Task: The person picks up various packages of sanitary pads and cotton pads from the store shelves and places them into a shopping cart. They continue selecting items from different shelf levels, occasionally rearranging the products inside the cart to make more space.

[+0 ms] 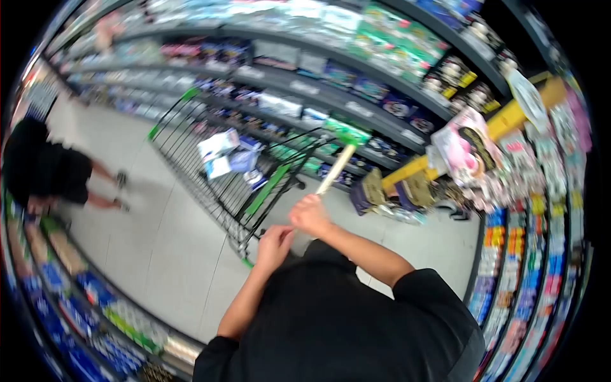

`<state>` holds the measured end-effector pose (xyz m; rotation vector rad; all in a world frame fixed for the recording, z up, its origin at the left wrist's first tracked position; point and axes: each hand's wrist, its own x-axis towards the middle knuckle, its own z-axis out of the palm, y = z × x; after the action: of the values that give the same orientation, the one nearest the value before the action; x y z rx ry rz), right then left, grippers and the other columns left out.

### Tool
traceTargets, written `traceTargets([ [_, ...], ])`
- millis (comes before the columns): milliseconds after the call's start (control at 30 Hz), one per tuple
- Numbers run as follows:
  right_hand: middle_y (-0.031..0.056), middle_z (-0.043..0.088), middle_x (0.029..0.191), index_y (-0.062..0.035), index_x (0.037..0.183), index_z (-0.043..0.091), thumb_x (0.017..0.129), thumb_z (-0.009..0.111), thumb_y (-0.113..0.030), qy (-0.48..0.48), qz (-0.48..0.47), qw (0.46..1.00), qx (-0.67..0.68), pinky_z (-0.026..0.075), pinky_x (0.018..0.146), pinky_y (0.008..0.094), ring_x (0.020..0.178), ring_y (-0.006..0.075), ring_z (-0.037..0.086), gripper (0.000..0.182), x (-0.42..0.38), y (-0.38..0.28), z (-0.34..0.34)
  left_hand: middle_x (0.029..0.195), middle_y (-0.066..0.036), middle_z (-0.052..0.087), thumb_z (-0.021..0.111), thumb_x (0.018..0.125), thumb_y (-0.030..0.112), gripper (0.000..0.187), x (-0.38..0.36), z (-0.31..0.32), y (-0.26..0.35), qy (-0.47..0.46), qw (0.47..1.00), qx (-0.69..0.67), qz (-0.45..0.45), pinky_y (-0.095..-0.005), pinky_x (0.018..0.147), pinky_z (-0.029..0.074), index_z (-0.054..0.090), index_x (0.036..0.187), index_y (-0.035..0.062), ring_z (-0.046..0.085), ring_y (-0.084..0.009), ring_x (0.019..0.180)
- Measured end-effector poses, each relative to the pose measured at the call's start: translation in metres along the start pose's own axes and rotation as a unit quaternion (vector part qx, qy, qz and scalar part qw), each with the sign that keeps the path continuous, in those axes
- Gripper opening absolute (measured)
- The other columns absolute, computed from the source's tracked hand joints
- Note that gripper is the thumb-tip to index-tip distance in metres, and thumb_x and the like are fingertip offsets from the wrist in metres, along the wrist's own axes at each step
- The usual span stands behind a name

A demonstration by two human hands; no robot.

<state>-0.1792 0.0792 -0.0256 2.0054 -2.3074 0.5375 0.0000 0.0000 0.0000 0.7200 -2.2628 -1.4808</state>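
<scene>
The right hand (310, 215) is closed in a fist at the near end of the visible stretch of a pale handle bar (337, 169); the bar's long axis slants from that fist up and to the right, away from the wearer, to a green end piece (349, 137). The left hand (275, 245) is just below and left of the right, its fingers curled partly shut and close to the other hand; blur hides whether it has hold of the bar. The shopping cart (216, 184) lies ahead and to the left of both hands, its long axis running crosswise to the bar, its far end with green corners pointing to the upper left; a green flap (267, 191) is just beyond the hands, and blue and white packs (230, 153) lie in the basket farther out. Shelves (305, 89) stretch beyond the hands; purple bags (367, 193) stand to their right; another person (48, 165) is well to their left.
</scene>
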Motion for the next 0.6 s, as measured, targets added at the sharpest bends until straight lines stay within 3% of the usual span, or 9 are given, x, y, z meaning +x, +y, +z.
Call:
traceTargets([
  [67, 0.0021, 0.062, 0.072, -0.0126, 0.069, 0.066, 0.08, 0.065, -0.025, 0.015, 0.0, 1.0, 0.013, 0.042, 0.087, 0.0426, 0.079, 0.0235, 0.058, 0.017, -0.02, 0.013, -0.023, 0.091, -0.013, 0.065, 0.067, 0.087, 0.014, 0.014, -0.01, 0.02, 0.032, 0.0, 1.0, 0.019, -0.019, -0.0382, 0.072, 0.051, 0.067, 0.097, 0.0051, 0.064, -0.0319, 0.085],
  [100, 0.002, 0.062, 0.071, -0.0122, 0.068, 0.066, 0.081, 0.064, -0.025, 0.079, -0.009, 0.997, -0.001, 0.042, 0.091, 0.0425, 0.08, 0.0234, 0.058, 0.019, 0.054, 0.003, 0.007, 0.091, -0.014, 0.064, 0.067, 0.087, 0.014, 0.014, 0.029, -0.037, -0.005, 0.035, 0.995, 0.074, 0.048, -0.0381, 0.072, 0.051, 0.067, 0.098, 0.0052, 0.064, -0.0315, 0.085],
  [200, 0.0046, 0.061, 0.073, -0.0108, 0.071, 0.065, 0.08, 0.065, -0.022, 0.037, -0.001, 0.999, 0.038, 0.042, 0.092, 0.0438, 0.08, 0.0256, 0.058, 0.015, 0.01, 0.001, -0.015, 0.093, -0.013, 0.062, 0.067, 0.086, 0.014, 0.017, -0.017, -0.004, 0.0, 0.038, 0.996, 0.077, 0.035, -0.0382, 0.073, 0.05, 0.067, 0.101, 0.0072, 0.062, -0.03, 0.084],
  [300, 0.0054, 0.062, 0.078, -0.0099, 0.072, 0.067, 0.082, 0.064, -0.023, 0.047, 0.025, 0.999, 0.011, 0.035, 0.105, 0.0486, 0.089, 0.0256, 0.058, 0.017, 0.002, 0.008, -0.017, 0.096, -0.012, 0.061, 0.066, 0.086, 0.015, 0.02, -0.029, 0.01, 0.014, 0.036, 0.999, 0.024, -0.022, -0.0384, 0.072, 0.05, 0.065, 0.105, 0.0088, 0.062, -0.0293, 0.083],
  [333, 0.0062, 0.063, 0.084, -0.0088, 0.074, 0.067, 0.082, 0.064, -0.021, 0.045, 0.052, 0.997, 0.024, 0.029, 0.11, 0.0532, 0.099, 0.0255, 0.058, 0.015, -0.002, 0.008, -0.018, 0.098, -0.012, 0.06, 0.066, 0.085, 0.015, 0.023, -0.03, 0.013, 0.017, 0.032, 0.998, 0.036, -0.034, -0.0379, 0.073, 0.051, 0.064, 0.108, 0.0099, 0.063, -0.0285, 0.082],
  [467, 0.0056, 0.065, 0.092, -0.0076, 0.08, 0.069, 0.082, 0.063, -0.02, 0.096, 0.106, 0.99, 0.008, 0.023, 0.112, 0.059, 0.116, 0.0258, 0.054, 0.014, -0.019, 0.013, -0.018, 0.099, -0.013, 0.061, 0.065, 0.088, 0.013, 0.022, -0.025, 0.039, 0.012, 0.058, 0.997, 0.053, 0.008, -0.0351, 0.069, 0.053, 0.064, 0.108, 0.0059, 0.064, -0.0268, 0.081],
  [600, 0.0036, 0.065, 0.099, -0.0081, 0.08, 0.07, 0.083, 0.063, -0.02, 0.108, 0.123, 0.986, 0.014, 0.018, 0.112, 0.0617, 0.121, 0.0254, 0.051, 0.014, -0.035, 0.02, -0.019, 0.1, -0.014, 0.062, 0.065, 0.088, 0.012, 0.022, -0.027, 0.059, 0.017, 0.067, 0.996, 0.055, -0.011, -0.0354, 0.069, 0.054, 0.063, 0.108, 0.004, 0.065, -0.0273, 0.084],
])
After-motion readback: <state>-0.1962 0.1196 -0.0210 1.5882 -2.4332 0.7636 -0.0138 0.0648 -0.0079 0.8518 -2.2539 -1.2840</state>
